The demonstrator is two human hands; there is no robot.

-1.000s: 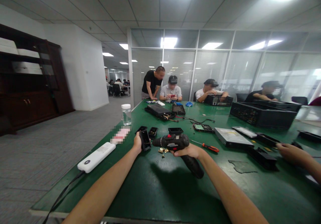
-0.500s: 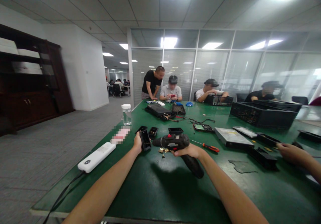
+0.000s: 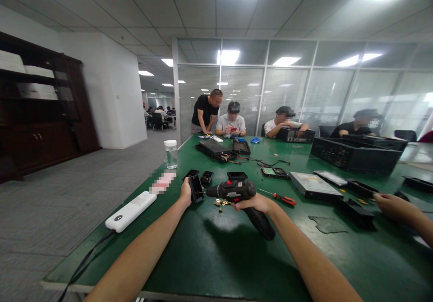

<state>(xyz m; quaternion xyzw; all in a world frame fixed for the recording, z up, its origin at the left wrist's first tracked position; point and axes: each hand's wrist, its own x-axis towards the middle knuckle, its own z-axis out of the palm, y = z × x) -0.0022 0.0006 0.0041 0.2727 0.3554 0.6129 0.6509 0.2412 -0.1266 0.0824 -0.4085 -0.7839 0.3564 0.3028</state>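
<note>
The drill looks like hard plastic, mostly dull black. The little box looks like smooth black plastic too. The bits are shiny, gold-looking metal. The table is smooth with a soft shine. The screwdriver has a thin metal rod. The jar is clear and shiny. The cupboard looks like polished wood.

Bare forearms, bare wrists, bare hands
</note>
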